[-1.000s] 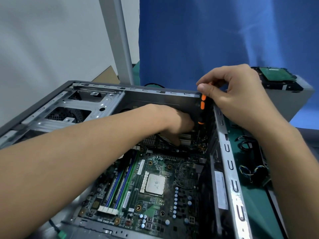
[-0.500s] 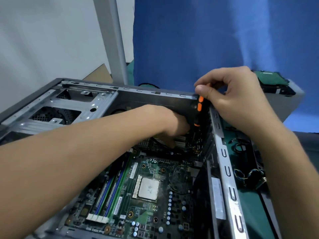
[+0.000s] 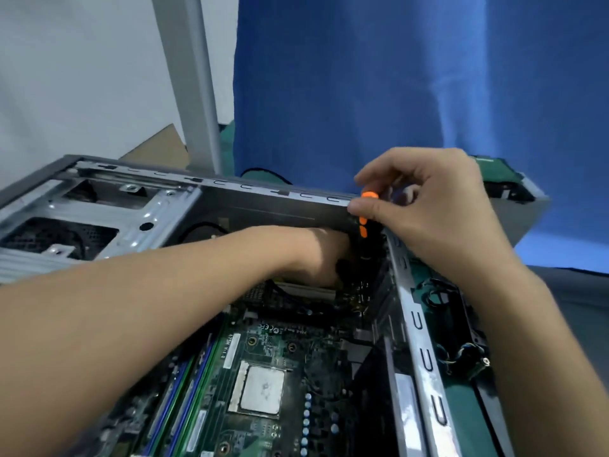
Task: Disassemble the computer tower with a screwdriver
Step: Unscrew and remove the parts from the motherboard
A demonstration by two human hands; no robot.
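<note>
The grey computer tower (image 3: 263,192) lies on its side with the panel off, showing the green motherboard (image 3: 296,354) and its bare processor (image 3: 262,392). A black and orange screwdriver (image 3: 363,227) stands upright in the far right corner of the case, its tip hidden. My right hand (image 3: 435,212) pinches the top of its handle with thumb and fingertips. My left hand (image 3: 321,255) reaches deep into the same corner, right beside the screwdriver's shaft. Its fingers are hidden below the knuckles.
A metal drive cage (image 3: 99,219) fills the case's left end, and memory sticks (image 3: 184,400) run along the board's near left. Loose cables (image 3: 441,298) lie on the green mat right of the case wall. A hard drive (image 3: 494,174) sits on a grey box behind; a grey pole (image 3: 194,94) rises at the back.
Both hands stay at the same corner. My right fingers have shifted on the handle, so its orange cap now shows. The view has drifted slightly.
</note>
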